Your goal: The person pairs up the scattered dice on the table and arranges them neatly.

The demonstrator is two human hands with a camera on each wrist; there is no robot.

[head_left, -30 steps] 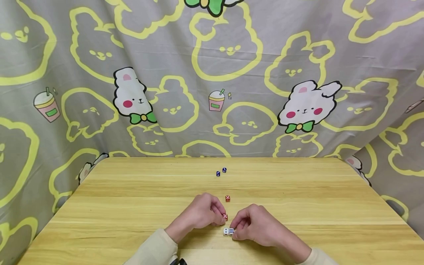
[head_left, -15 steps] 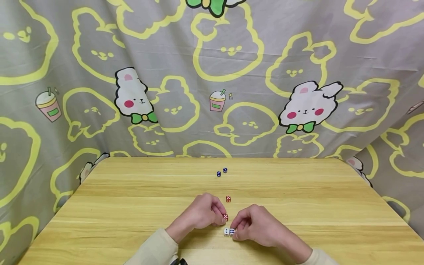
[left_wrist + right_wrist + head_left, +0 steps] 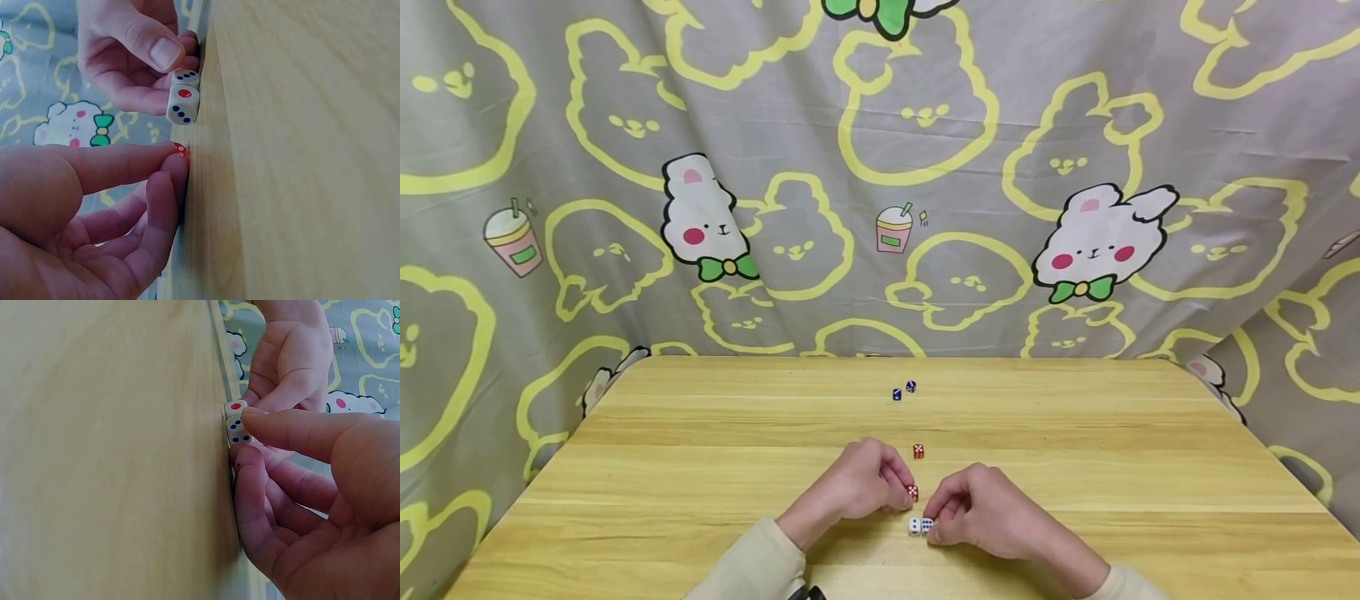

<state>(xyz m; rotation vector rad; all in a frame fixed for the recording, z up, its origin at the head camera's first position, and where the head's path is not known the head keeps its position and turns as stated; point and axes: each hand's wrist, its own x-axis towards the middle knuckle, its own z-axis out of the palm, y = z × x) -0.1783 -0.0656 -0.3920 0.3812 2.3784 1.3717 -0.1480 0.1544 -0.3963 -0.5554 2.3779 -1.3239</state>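
Note:
In the head view, my left hand [image 3: 865, 482] pinches a red die [image 3: 913, 492] between thumb and forefinger, down at the table. In the left wrist view only a corner of that red die [image 3: 180, 149] shows between the fingertips. My right hand [image 3: 983, 512] pinches a white die [image 3: 927, 525] with blue pips. Against its left side sits a second white die [image 3: 914, 526], the two in a row and just nearer than the held red one. The right wrist view has the gripped white die [image 3: 239, 431] between thumb and finger, touching the other.
A second red die [image 3: 918, 451] lies farther back on the wooden table [image 3: 700, 467]. Two blue dice, one left [image 3: 897, 394] and one right [image 3: 911, 387], lie near the far edge. A patterned grey curtain [image 3: 805, 142] hangs behind the table and along its sides.

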